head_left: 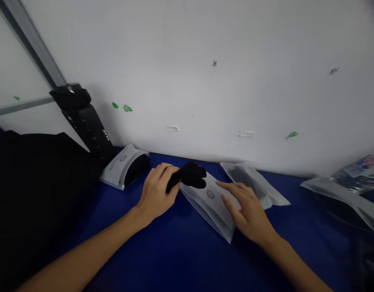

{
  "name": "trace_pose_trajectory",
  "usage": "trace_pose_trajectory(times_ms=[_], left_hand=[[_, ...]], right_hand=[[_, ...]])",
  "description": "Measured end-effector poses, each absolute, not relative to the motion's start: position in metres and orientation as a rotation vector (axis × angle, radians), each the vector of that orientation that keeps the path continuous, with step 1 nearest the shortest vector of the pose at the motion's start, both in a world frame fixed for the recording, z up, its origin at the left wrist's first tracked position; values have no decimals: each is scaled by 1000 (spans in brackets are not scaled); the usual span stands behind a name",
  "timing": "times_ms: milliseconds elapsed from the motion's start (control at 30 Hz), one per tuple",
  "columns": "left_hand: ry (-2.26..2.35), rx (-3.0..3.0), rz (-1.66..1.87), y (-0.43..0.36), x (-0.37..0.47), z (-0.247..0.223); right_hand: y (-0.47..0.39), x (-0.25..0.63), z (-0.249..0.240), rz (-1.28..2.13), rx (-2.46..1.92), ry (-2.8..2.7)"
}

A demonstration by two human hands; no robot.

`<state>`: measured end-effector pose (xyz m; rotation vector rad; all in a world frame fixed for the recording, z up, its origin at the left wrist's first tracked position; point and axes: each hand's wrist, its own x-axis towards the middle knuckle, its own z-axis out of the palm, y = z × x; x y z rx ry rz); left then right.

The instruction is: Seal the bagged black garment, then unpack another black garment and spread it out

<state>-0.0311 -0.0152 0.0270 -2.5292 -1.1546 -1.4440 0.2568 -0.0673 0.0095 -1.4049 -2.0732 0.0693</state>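
My left hand (158,188) is closed around a folded black cloth item (191,175), whose exact kind I cannot make out. This bundle sticks out to the right of the fingers, over the upper end of a frosted zip bag (215,202) with a round grey logo. The bag lies flat and slanted on the blue table (162,247). My right hand (250,211) is at the bag's right side, thumb and forefinger apart, with nothing held. Whether its fingertips press on the bag or hover just above it, I cannot tell.
Left of my hands sits a frosted bag (116,168) with black contents, beside a black bottle (89,129) leaning at the wall. Black fabric (37,194) covers the left side. Another frosted bag (254,182) lies behind my right hand; more plastic packaging (348,198) is far right.
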Motion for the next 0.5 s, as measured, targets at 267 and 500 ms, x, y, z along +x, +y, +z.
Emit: trace_pose_trajectory(times_ms=[267,500], left_hand=[[-1419,-2873,-969,-21,-19,12],[-1598,-2810,-930,-24,-19,14]], right_hand=[[-79,234,9,236,-1339,-2411],[-80,238,13,264,-1549,-2310]])
